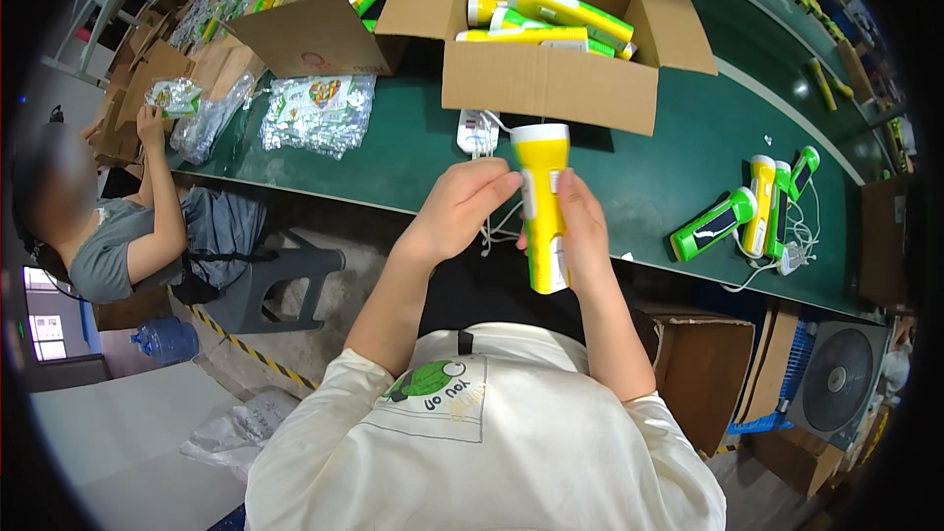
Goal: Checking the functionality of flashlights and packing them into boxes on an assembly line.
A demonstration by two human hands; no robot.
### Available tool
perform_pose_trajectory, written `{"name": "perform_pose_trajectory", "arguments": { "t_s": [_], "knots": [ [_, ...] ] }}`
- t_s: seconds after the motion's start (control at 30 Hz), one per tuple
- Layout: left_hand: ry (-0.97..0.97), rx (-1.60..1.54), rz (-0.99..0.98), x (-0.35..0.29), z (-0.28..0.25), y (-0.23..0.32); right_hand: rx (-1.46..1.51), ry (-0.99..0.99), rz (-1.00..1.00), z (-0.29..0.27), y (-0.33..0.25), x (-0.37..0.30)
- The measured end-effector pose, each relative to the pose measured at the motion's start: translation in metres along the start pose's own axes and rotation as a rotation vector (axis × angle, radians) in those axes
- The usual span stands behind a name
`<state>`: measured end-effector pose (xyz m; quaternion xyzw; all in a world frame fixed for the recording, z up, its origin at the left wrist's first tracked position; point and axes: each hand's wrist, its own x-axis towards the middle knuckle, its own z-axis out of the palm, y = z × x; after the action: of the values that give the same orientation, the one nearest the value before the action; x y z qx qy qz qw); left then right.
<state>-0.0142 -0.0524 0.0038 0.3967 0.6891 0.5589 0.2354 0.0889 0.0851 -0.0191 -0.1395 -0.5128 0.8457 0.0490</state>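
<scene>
A yellow and green flashlight (544,211) with a white rim stands nearly upright in front of my body, its head pointing away from me. My right hand (584,231) is closed round the right side of its body. On the other side, my left hand (457,206) is closed, with its thumb against the flashlight just below the head; its fingertips are hidden. Just beyond is an open cardboard box (551,88) with several similar flashlights (565,12) inside. A white power strip (476,133) with cables lies between the box and my left hand.
Several green and yellow flashlights (713,224) with white cables lie on the green table (669,172) at right. Clear plastic bags (320,113) and another open carton (310,34) sit at left. A co-worker (128,226) handles a bag beside a grey stool (285,285).
</scene>
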Motion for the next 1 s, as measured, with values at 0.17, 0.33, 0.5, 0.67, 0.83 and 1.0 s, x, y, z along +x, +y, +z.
{"name": "perform_pose_trajectory", "arguments": {
  "t_s": [0.17, 0.33, 0.5, 0.67, 0.83, 1.0],
  "knots": [
    [0.485, -0.177, 0.148, -0.004, -0.038, -0.04, -0.156, 0.316, -0.309, -0.031, -0.045, 0.007],
    [0.59, -0.237, 0.082, 0.002, -0.033, -0.089, -0.764, 0.119, -0.835, -0.014, -0.111, 0.061],
    [0.612, -0.248, 0.024, 0.001, -0.028, -0.094, -1.237, 0.063, -1.065, -0.001, -0.135, 0.162],
    [0.587, -0.23, 0.012, -0.004, -0.03, -0.088, -1.526, -0.139, -0.733, 0.008, -0.139, 0.214],
    [0.544, -0.24, -0.014, -0.003, -0.031, -0.086, -1.679, -0.17, -0.527, 0.019, -0.141, 0.233],
    [0.482, -0.19, -0.043, -0.006, -0.037, -0.092, -1.721, -0.019, -0.221, 0.043, -0.173, 0.243]
  ]
}}
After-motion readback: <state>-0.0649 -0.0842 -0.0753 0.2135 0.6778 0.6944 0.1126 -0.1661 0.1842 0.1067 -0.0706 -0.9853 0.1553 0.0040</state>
